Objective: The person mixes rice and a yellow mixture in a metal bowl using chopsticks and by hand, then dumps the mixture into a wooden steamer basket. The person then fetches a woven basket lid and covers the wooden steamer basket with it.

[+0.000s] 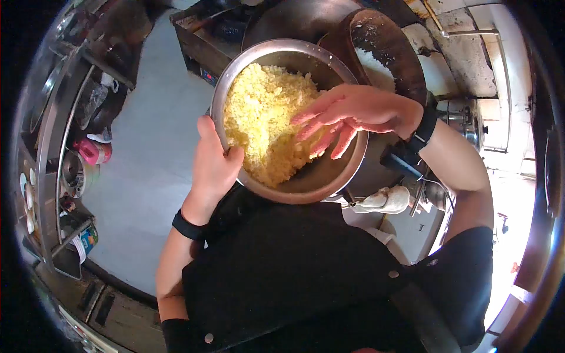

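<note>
A wide metal bowl (318,191) is held in front of my body, tilted a little. Yellow-coated rice (265,112) fills its left and middle part. My left hand (213,159) grips the bowl's left rim, thumb over the edge and fingers hidden beneath. Over the right side of the bowl is my right hand (353,115), its fingers apart and pointing down into the rice. The fingertips reach the rice's edge, and no utensil shows in that hand.
Behind the bowl stands a dark, round-sided vessel (406,53) with white rice (376,69) inside. A large wok (294,20) sits at the back. Metal shelving (50,147) runs along the left, with a pink container (94,151). A white cloth (385,200) lies at the right.
</note>
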### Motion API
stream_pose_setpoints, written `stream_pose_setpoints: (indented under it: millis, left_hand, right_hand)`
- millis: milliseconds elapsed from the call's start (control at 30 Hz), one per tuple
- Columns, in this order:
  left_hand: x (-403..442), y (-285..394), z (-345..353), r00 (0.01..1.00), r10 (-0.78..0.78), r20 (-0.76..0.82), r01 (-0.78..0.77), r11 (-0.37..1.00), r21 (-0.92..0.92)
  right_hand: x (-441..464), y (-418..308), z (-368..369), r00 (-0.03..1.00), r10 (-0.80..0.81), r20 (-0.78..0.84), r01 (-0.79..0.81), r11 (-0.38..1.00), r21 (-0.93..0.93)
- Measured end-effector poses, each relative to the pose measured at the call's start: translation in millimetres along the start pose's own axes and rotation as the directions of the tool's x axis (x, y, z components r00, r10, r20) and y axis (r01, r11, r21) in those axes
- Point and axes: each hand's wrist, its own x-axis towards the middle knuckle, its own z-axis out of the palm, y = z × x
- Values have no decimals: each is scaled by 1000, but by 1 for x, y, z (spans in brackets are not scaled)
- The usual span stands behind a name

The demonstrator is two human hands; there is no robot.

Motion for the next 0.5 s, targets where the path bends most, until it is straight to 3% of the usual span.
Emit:
stream_pose_setpoints:
  millis: [133, 167, 200, 233, 300, 467, 500]
  left_hand:
    - [2, 13, -5, 990, -129, 50, 130, 991, -16]
    - [3, 14, -6, 980, -185, 71, 185, 983, 6]
    - [2, 11, -6, 980, -187, 68, 187, 982, 10]
    - [1, 7, -4, 984, -171, 58, 172, 985, -13]
    - [-1, 6, -3, 986, -158, 47, 160, 987, -33]
    - [1, 14, -10, 968, -233, 98, 234, 972, 3]
    - [4, 19, -12, 944, -305, 129, 310, 950, -22]
  right_hand:
    - [9, 29, -21, 999, -33, -38, 33, 999, 4]
    - [14, 37, -21, 954, 40, -298, -54, 998, -38]
    - [19, 45, -23, 838, 94, -538, -146, 988, -54]
    - [24, 51, -31, 840, 91, -535, -141, 988, -54]
    - [35, 62, -52, 906, 269, -326, -195, 951, 241]
    - [95, 94, -58, 916, 248, -314, -179, 956, 231]
    - [102, 90, -59, 925, 242, -293, -179, 958, 226]
